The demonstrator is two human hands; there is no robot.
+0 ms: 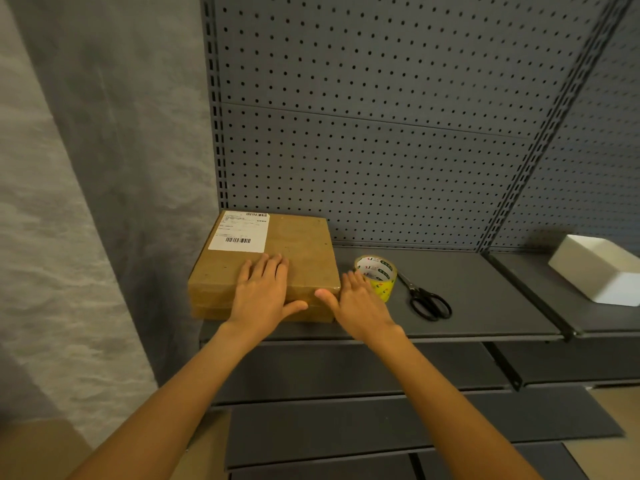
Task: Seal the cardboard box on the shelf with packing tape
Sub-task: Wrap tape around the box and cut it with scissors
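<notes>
The right hand [360, 303] hovers just off the near right corner of the cardboard box [277, 251], fingers straight and loosely spread, holding nothing; its thumb reaches toward the box's front edge at about 9 o'clock, and whether it touches the cardboard I cannot tell; its fingertips point toward 12 o'clock and overlap the near side of the roll of packing tape [376, 275], which stands on its edge on the grey metal shelf [485, 299] just beside the box's right side; so the tape lies at roughly 1 o'clock from this hand, nearly in contact, and this is plainly the nearer of the 2 hands for picking it up. The left hand [266, 292] lies flat on the box top near the front edge, fingers extended and together, thumb out over the front face, pressing rather than gripping. The box sits closed at the shelf's left end, against the pegboard back panel [381, 133], its long axis running from 6 to 12 o'clock, a white shipping label [239, 232] on its far left corner. Black scissors [424, 296] lie at 3 o'clock from the tape, blades pointing toward it; a white foam box [599, 268] rests far off at 3 o'clock.
</notes>
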